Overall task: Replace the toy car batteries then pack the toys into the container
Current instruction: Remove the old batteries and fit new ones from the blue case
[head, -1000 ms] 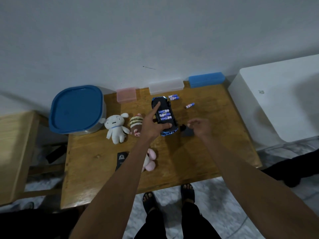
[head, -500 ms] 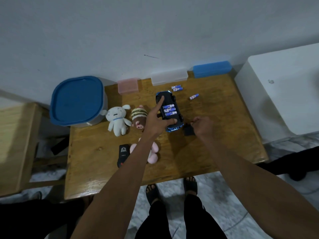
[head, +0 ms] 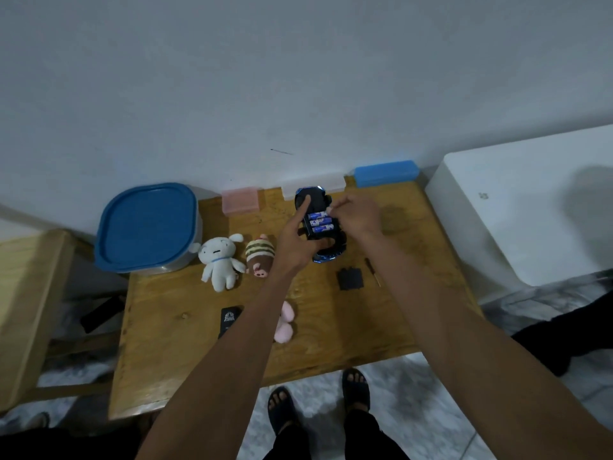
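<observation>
Moved: right hand [head: 356,215] has left the black battery cover [head: 350,278], which now lies alone on the desk [head: 172,327], and come up to the toy car [head: 320,224].
Right hand: fingers curled at the top battery; whether they pinch it or only touch it cannot be told.
Left hand [head: 298,242]: grips the toy car's near left side, thumb curled under the battery bay, index finger straight along the car toward the wall.
Toy car: upside down at the back middle of the desk, bay open, three blue batteries [head: 320,222] side by side in it.
Screwdriver [head: 373,272]: just right of the battery cover.
Container [head: 146,227]: blue lid on, at the desk's back left corner.
Soft toys: white plush [head: 219,260] beside the container, striped brown plush [head: 260,257] to its right, pink plush [head: 285,323] partly hidden under the left forearm.
Remote [head: 230,322]: black, near the front, left of the pink plush.
</observation>
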Available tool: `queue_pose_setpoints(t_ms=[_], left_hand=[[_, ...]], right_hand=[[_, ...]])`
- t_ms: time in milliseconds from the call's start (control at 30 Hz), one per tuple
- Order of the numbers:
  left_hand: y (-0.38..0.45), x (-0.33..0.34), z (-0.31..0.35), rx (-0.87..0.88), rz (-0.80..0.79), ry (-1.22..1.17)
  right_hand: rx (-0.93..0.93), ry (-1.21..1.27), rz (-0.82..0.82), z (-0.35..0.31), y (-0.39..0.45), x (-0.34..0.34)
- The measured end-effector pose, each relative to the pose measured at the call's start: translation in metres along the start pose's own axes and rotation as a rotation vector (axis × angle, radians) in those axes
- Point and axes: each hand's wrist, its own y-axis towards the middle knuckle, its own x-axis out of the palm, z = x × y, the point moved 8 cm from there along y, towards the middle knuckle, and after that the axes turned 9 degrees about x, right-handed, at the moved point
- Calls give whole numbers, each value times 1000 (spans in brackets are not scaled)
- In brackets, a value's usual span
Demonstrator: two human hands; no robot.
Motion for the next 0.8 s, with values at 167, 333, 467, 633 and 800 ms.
queue_pose_setpoints(t_ms=[167, 333, 467, 633, 800], left_hand=[[5, 0, 12, 24, -20, 19], [6, -1, 9, -38, -104, -6], [6, -2, 10, -22, -84, 8], [4, 1, 11, 34, -56, 32], [3, 2, 10, 58, -47, 36]], right_hand=[[-35, -98, 60, -11, -6, -2], [-6, -132, 129, -10, -4, -2], [-2, -170, 126, -17, -7, 3], [77, -171, 125, -17, -8, 8], [88, -65, 99, -18, -16, 8]])
